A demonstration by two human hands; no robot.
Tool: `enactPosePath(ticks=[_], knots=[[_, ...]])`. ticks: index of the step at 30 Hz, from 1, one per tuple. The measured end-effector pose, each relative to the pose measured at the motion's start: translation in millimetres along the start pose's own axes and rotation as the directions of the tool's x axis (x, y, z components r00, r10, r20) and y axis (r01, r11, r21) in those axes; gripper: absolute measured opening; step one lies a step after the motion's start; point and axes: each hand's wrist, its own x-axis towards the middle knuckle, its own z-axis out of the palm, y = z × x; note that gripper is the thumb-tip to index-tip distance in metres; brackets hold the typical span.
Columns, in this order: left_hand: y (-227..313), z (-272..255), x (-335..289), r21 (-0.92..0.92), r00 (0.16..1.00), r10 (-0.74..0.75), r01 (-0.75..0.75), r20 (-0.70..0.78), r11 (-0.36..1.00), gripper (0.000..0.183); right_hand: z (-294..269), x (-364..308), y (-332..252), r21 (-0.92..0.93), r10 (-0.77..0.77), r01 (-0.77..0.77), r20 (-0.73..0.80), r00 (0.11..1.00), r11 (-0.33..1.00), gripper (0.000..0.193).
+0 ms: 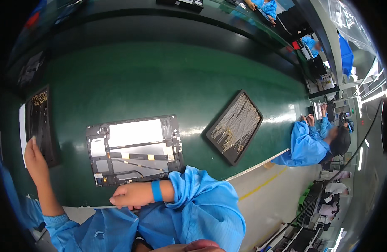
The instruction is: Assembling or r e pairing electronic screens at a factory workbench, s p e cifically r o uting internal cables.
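My left hand (36,161) reaches to the near end of a dark tray (53,147) at the left. Its fingers are stretched out beside the thin black cables (38,119) in that tray, which have gold-coloured ends. My right hand (128,195), with a blue band round the wrist, is curled closed at the table's front edge; its palm is hidden. Just beyond it lies an opened tablet-like device (136,128), with a black frame, a white panel, silvery plates and a black flat cable (139,156) running across it.
To the right, a black tray (232,158) holds many thin, pale cables (239,119) with gold-coloured ends. The green table (160,80) ends at a pale front edge. A raised dark ledge (160,31) runs along the back. A co-worker in blue (306,145) sits farther right.
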Motion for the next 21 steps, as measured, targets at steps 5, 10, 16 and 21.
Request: enactPosePath(ticks=[5, 10, 16, 21], knots=[[78, -30, -47, -0.107, 0.787, 0.579, -0.570, 0.214, 0.814, 0.016, 2, -24, -25, -0.330, -0.688, 0.608, -0.246, 0.683, 0.722, 0.027], [114, -38, -71, -0.399, 0.614, 0.773, -0.676, 0.159, 0.620, 0.032, -13, -49, -26, -0.676, -0.606, 0.180, -0.470, 0.642, 0.715, 0.030], [106, -48, -85, -0.370, 0.632, 0.747, -0.657, 0.204, 0.657, 0.031, -9, -75, -7, -0.472, -0.412, 0.190, -0.426, 0.806, 0.861, 0.030], [104, -43, -88, -0.403, 0.617, 0.745, -0.633, 0.253, 0.662, 0.027, -6, -79, 9, -0.135, -0.291, 0.259, -0.533, 0.795, 0.956, 0.025]])
